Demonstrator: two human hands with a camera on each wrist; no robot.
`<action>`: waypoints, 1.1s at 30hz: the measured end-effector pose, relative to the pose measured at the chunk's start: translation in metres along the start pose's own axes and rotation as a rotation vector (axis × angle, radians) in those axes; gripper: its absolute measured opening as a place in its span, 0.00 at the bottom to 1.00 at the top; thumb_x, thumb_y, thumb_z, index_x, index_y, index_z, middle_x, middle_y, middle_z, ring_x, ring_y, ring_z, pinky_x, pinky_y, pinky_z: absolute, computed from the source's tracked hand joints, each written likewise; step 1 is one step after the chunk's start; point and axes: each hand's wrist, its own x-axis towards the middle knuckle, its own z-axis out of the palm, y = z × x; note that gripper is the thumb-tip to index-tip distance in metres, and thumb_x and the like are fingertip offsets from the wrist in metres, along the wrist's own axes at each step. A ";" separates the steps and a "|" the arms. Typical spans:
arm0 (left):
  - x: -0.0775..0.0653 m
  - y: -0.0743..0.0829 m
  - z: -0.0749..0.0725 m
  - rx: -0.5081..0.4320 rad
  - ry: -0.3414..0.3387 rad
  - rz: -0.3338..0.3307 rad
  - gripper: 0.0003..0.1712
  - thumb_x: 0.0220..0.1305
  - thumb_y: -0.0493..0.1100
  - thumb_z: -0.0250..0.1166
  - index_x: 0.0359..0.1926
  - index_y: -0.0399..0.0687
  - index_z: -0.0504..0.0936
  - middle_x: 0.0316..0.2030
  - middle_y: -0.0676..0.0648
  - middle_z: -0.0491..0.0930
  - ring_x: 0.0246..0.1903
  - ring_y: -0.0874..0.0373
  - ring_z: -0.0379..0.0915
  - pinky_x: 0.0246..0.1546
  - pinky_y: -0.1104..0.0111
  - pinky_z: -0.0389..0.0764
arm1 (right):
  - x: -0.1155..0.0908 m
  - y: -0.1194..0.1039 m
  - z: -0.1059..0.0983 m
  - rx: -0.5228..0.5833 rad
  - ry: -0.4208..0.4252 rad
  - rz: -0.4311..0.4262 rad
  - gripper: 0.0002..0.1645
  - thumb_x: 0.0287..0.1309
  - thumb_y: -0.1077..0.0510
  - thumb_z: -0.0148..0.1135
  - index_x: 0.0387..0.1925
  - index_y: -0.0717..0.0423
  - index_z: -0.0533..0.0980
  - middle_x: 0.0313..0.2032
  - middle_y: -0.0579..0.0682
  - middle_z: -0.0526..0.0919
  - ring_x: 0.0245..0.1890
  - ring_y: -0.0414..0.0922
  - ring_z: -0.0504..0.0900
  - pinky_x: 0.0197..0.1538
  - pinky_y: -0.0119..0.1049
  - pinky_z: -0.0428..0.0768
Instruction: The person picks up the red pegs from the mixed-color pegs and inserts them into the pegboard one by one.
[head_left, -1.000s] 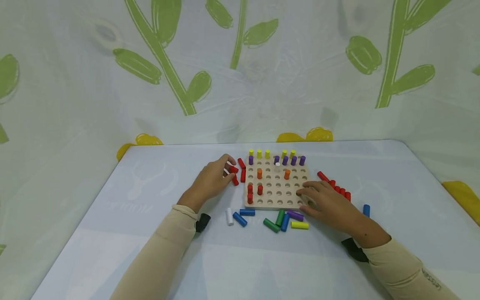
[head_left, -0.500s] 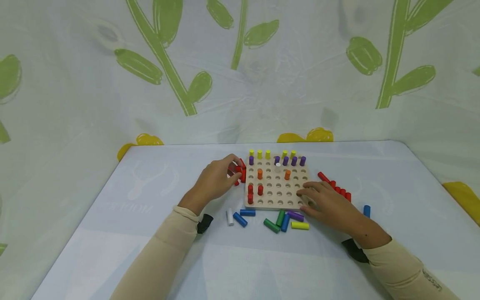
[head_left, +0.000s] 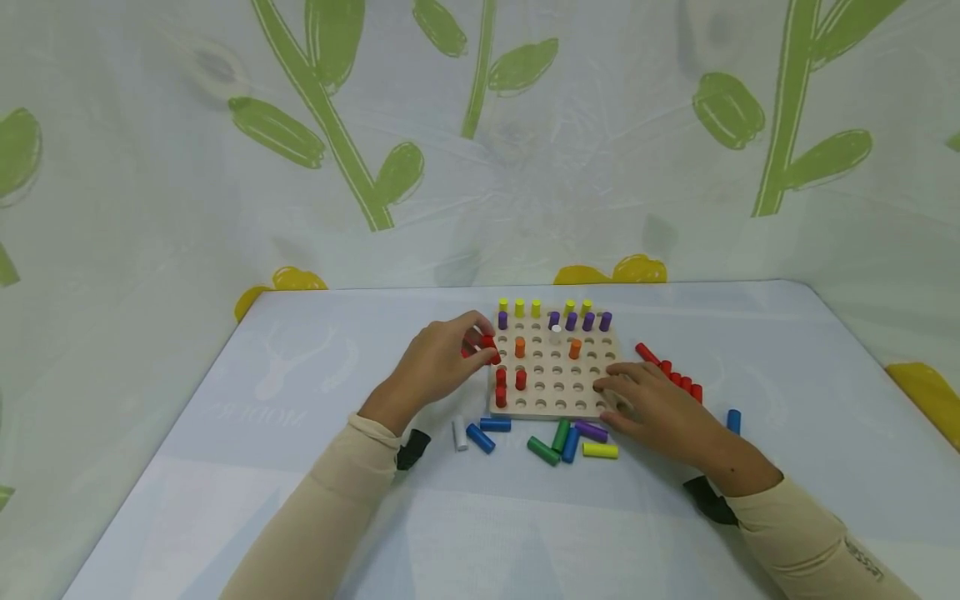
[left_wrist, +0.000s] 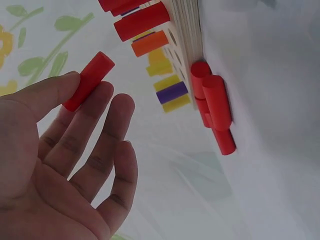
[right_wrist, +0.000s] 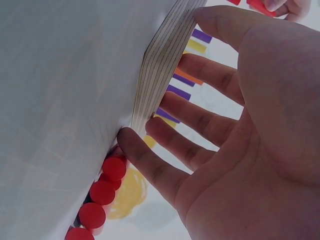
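Note:
My left hand [head_left: 431, 362] pinches a red peg [left_wrist: 89, 82] between thumb and fingertips, tilted, above the left edge of the wooden pegboard [head_left: 549, 415]. In the left wrist view the peg is apart from the board, and several red pegs [left_wrist: 217, 102] lie against the board's side. Standing in the board are yellow, purple, orange, white and red pegs, among them a red one [head_left: 521, 380] near the front left. My right hand [head_left: 652, 408] rests at the board's right edge, its fingers spread and fairly straight, touching the board's side [right_wrist: 160, 65] in the right wrist view.
Right of the board lies a row of red pegs [head_left: 681, 382], with a blue peg [head_left: 733, 422] beyond. Before the board lie a white peg [head_left: 460, 434], blue pegs [head_left: 480, 438], green pegs [head_left: 543, 451], a purple peg [head_left: 591, 432] and a yellow peg [head_left: 600, 451].
My left hand has carried the red peg from the loose pegs on the left rightward to the board's left edge. My right hand has stayed in place.

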 end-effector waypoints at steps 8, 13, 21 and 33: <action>-0.003 0.006 0.001 0.005 -0.003 0.041 0.18 0.64 0.48 0.70 0.54 0.55 0.79 0.40 0.54 0.86 0.41 0.60 0.80 0.41 0.69 0.82 | 0.002 0.000 -0.002 -0.009 -0.008 -0.003 0.29 0.60 0.47 0.69 0.61 0.50 0.77 0.64 0.59 0.74 0.66 0.60 0.69 0.57 0.58 0.79; -0.004 0.009 0.001 -0.007 -0.016 0.077 0.18 0.64 0.47 0.70 0.53 0.54 0.79 0.37 0.55 0.85 0.39 0.61 0.79 0.41 0.69 0.81 | 0.003 0.001 -0.002 -0.016 -0.009 0.001 0.29 0.60 0.47 0.69 0.61 0.50 0.77 0.64 0.59 0.74 0.67 0.60 0.69 0.57 0.58 0.80; -0.006 0.014 0.004 -0.010 -0.056 0.092 0.16 0.63 0.50 0.71 0.50 0.56 0.80 0.36 0.56 0.85 0.39 0.62 0.78 0.40 0.70 0.80 | 0.002 -0.001 -0.004 -0.004 0.013 -0.009 0.28 0.59 0.48 0.70 0.59 0.51 0.78 0.63 0.59 0.75 0.66 0.60 0.70 0.57 0.57 0.80; -0.011 0.018 0.008 0.029 -0.063 0.129 0.14 0.64 0.50 0.70 0.48 0.57 0.79 0.37 0.56 0.87 0.38 0.63 0.81 0.39 0.70 0.80 | 0.000 0.000 0.000 0.019 0.017 -0.012 0.29 0.58 0.48 0.71 0.60 0.49 0.78 0.63 0.59 0.75 0.65 0.60 0.70 0.58 0.57 0.79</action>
